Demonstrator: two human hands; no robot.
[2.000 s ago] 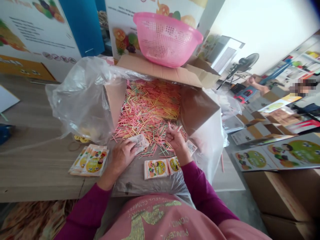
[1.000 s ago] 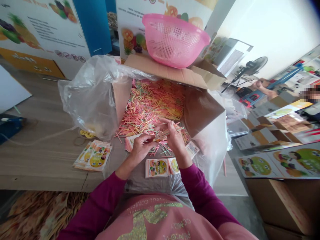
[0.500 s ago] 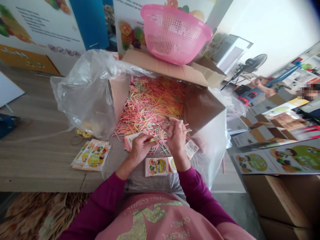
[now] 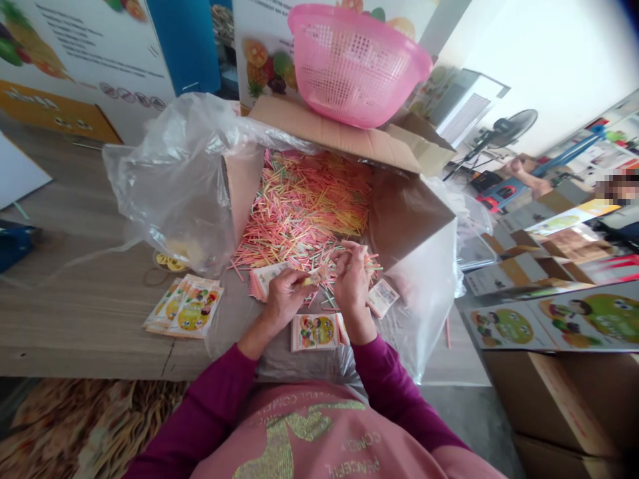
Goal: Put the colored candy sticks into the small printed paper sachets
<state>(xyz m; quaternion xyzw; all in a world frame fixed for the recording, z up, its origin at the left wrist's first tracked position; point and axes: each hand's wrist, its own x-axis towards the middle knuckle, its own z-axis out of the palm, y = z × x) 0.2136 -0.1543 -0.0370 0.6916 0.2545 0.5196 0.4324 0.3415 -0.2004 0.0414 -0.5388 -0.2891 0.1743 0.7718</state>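
Thin pink, yellow and green sticks [image 4: 304,199] fill an open cardboard box lying on its side. In front of the box, my left hand [image 4: 285,295] pinches a small printed packet [image 4: 315,275]. My right hand [image 4: 352,279] is at the packet's right end, its fingers bent around several sticks [image 4: 373,263] that poke out to the right. Below my hands lies a stack of printed packets [image 4: 314,332]. One more packet [image 4: 383,298] rests right of my right hand, and others [image 4: 267,278] lie behind my left hand.
Fanned packets [image 4: 192,307] lie on the wooden table [image 4: 90,299] at the left, near a roll of yellow stickers [image 4: 170,261]. Clear plastic [image 4: 170,173] drapes around the box. A pink basket [image 4: 357,70] stands behind it. Another person's arm [image 4: 529,178] shows at the far right.
My right hand's fingers have drawn closer together, near the packet. My left hand has shifted slightly right with the packet. The view has moved a little.
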